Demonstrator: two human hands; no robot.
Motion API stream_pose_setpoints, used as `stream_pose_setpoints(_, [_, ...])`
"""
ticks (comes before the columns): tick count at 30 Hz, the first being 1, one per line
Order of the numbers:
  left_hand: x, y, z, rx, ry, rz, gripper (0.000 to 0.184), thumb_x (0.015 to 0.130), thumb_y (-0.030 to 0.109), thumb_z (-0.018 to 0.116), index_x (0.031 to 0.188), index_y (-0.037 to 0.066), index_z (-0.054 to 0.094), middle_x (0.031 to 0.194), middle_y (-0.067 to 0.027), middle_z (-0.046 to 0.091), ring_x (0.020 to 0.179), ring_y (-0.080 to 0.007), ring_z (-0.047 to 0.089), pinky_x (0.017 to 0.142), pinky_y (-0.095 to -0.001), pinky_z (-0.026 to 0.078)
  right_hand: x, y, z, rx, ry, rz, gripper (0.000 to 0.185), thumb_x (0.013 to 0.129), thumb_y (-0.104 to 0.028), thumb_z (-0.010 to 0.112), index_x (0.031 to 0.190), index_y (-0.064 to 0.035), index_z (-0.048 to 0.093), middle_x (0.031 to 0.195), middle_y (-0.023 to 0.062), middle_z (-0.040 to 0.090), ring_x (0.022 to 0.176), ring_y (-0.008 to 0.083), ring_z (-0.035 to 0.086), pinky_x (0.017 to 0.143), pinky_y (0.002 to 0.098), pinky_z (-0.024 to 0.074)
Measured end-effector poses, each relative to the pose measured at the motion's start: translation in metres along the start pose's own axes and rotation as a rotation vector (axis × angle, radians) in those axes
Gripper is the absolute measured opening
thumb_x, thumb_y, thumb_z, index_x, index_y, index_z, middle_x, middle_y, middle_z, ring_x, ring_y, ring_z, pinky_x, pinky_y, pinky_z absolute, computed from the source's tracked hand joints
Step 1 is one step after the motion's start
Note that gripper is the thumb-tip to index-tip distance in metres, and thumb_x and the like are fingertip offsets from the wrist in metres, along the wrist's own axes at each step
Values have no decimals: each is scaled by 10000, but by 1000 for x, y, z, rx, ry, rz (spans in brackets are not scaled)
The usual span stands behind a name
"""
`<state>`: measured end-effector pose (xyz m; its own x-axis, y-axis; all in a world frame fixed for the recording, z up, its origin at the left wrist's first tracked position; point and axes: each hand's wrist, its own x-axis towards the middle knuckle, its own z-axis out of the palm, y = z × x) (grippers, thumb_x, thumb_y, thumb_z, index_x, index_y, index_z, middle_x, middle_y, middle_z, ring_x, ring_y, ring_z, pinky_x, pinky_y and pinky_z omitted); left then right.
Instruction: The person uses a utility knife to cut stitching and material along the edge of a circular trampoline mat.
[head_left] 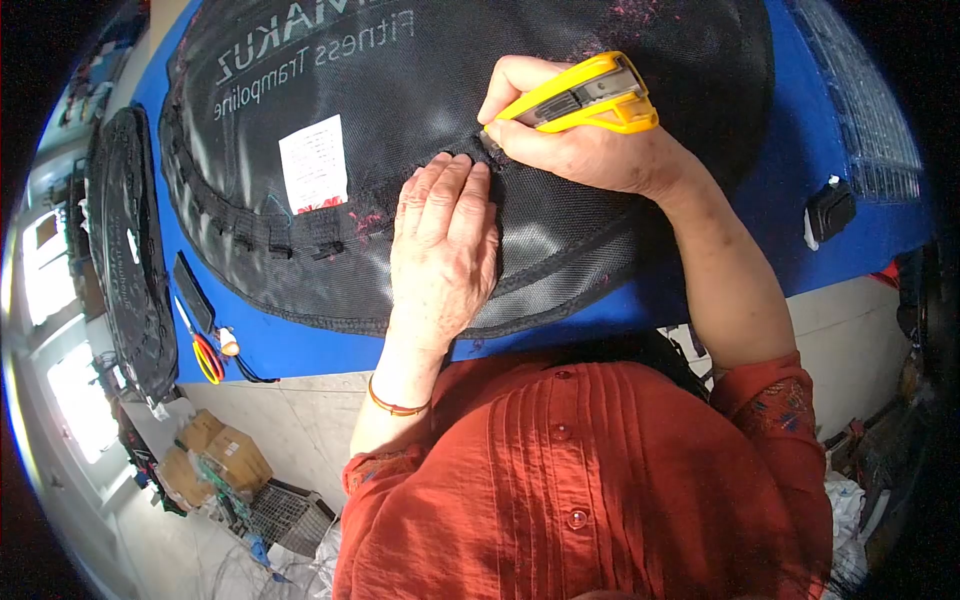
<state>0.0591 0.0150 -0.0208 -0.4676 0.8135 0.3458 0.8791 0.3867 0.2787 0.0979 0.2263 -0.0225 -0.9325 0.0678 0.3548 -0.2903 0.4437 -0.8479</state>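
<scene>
A black mesh trampoline mat (560,240) lies spread over the blue table, with its lettering reading reversed. My left hand (445,235) rests flat on the mat, fingers stretched out side by side, their tips at a row of black webbing loops (326,249). Just right of those fingertips, my right hand (570,140) is closed around a yellow utility knife (595,95). The knife's front end points down and left toward the webbing by the left fingertips; its blade tip is too small to make out. A white printed label (313,165) shows on the mat at left.
Scissors with red and yellow handles (207,358) lie at the blue table's (270,350) near left edge, beside a dark strip. Another folded black mat (130,250) stands at far left. A small black stack (830,212) and clear plastic (870,120) are at right. Cardboard boxes (225,455) sit below.
</scene>
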Motion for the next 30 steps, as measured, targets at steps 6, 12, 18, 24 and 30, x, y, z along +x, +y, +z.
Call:
stream_pose_setpoints(6, [0,0,-1,1,1,-8,370,868,14,666,1236,-9,635,1239,-179,625,1207,-366,589,1039,-452,482,2,4,-3,-96,-32,-77,72,903,-82,697,939,-78,634,856,22,634,785,130,653,701,247,515])
stream_pose_setpoints(12, [1,1,-1,-1,0,-9,363,872,17,664,1233,-7,635,1241,-179,624,1215,-365,584,1040,-451,483,2,4,2,-67,13,-93,90,889,-90,709,928,-74,630,856,32,630,776,153,657,695,258,522])
stream_pose_setpoints(18, [-1,-1,0,2,-28,-8,407,868,72,676,1255,-39,617,1261,-192,609,1237,-365,568,1092,-504,428,1,-2,1,46,-3,34,94,885,-82,703,931,-77,621,858,27,629,775,161,662,688,266,523])
stream_pose_setpoints(24, [-2,-1,0,-22,-21,-4,405,859,65,682,1245,-44,620,1255,-194,610,1231,-369,569,1088,-503,431,2,4,3,-94,15,-91,89,885,-90,700,919,-78,619,842,27,632,772,176,671,688,279,524])
stream_pose_setpoints(30, [-1,-2,0,-30,-15,4,408,849,57,686,1237,-50,620,1252,-199,609,1227,-374,568,1083,-503,433,3,1,-1,-99,8,-96,88,881,-77,696,903,-69,611,829,26,618,769,179,667,689,285,524])
